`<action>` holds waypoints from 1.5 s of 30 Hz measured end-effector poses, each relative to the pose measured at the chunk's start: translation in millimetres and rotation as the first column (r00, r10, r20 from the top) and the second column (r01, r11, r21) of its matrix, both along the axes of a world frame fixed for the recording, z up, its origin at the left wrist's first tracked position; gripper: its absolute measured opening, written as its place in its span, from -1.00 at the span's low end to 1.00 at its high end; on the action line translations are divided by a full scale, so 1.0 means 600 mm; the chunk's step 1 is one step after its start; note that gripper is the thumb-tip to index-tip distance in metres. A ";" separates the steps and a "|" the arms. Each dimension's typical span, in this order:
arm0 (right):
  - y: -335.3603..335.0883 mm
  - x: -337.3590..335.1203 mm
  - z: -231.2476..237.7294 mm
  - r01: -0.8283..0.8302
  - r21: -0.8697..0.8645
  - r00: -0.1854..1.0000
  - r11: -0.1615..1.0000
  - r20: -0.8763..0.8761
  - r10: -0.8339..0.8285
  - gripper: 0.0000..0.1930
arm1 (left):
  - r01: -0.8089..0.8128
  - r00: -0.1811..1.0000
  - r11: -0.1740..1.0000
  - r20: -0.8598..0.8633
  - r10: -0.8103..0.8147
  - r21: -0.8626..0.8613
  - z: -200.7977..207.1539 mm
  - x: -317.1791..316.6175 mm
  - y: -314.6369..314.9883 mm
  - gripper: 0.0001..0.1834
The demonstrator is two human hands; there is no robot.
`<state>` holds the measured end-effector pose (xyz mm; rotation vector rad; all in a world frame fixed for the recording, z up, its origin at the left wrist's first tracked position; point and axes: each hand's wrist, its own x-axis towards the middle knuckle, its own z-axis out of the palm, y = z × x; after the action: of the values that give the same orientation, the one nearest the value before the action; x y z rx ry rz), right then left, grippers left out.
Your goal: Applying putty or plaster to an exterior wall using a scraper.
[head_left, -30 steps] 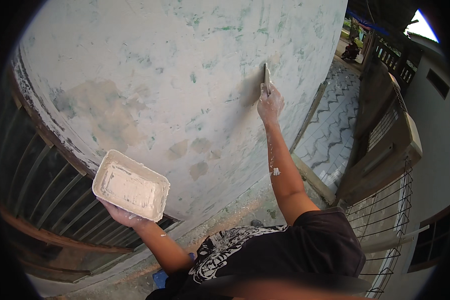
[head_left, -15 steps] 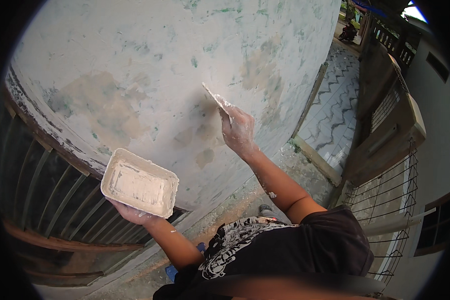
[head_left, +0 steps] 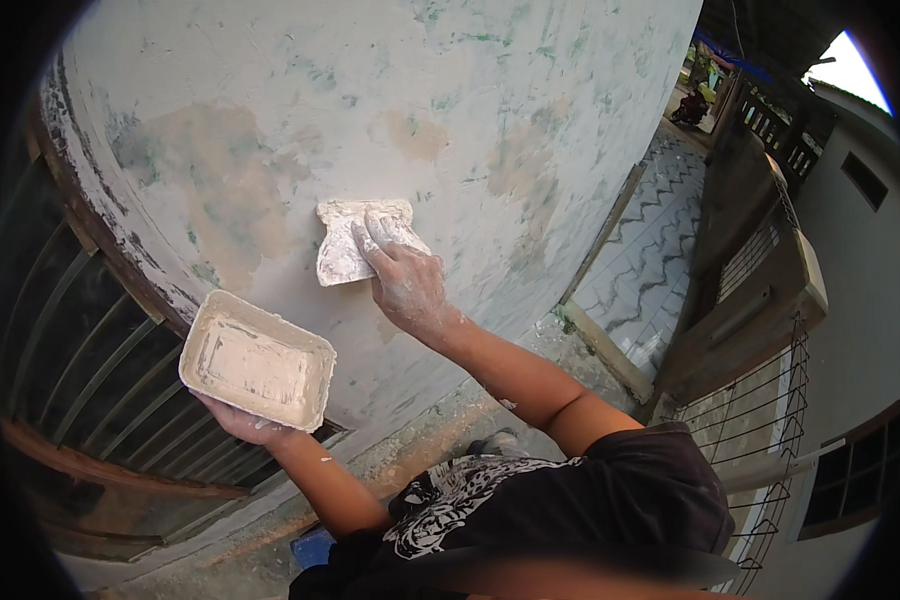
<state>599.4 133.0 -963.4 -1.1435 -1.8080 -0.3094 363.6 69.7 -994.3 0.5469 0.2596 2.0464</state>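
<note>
My right hand [head_left: 410,285] grips a putty-coated scraper [head_left: 345,250], a flat piece with a wide blade, its fingers pressed along the broad face. The scraper is at the wall [head_left: 300,90], which is whitish with beige patches and green flecks; whether the whole edge touches cannot be made out. Lower left, my left hand [head_left: 245,422] holds up a rectangular tub [head_left: 260,360] from beneath, most of its fingers hidden under it. White putty coats the tub's inside and rim. White smears mark both hands.
A barred window opening [head_left: 100,370] with a wooden frame lies at the left, beside the tub. To the right are a tiled walkway [head_left: 640,270], a low wall [head_left: 740,320] and a wire grid [head_left: 750,390]. A blue object [head_left: 313,547] sits on the ground near my body.
My right hand has moved left and slightly down, turning the scraper from edge-on to broad face showing. A beige patch shows where the hand was. The tub stays in my left hand.
</note>
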 end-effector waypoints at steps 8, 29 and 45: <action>0.042 0.163 0.133 0.327 -0.012 0.852 0.945 -0.428 -0.301 -0.80 | -0.039 0.997 0.999 0.070 0.038 0.010 -0.022 -0.016 -0.045 -0.30; -0.123 0.202 -0.008 -0.438 -0.161 0.405 0.885 -0.913 0.035 -0.74 | 0.466 0.884 0.884 0.034 -0.465 -0.034 -0.021 0.264 0.046 -0.34; -0.228 0.401 -0.079 0.047 -0.069 0.417 0.996 -0.905 -0.083 -0.82 | 0.714 0.692 0.688 -0.022 -0.722 -0.127 0.008 0.565 0.050 -0.31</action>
<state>840.2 -4.0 -1010.6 -1.0740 -0.7600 0.3001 702.8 99.7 -989.3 0.5428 0.1564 1.2287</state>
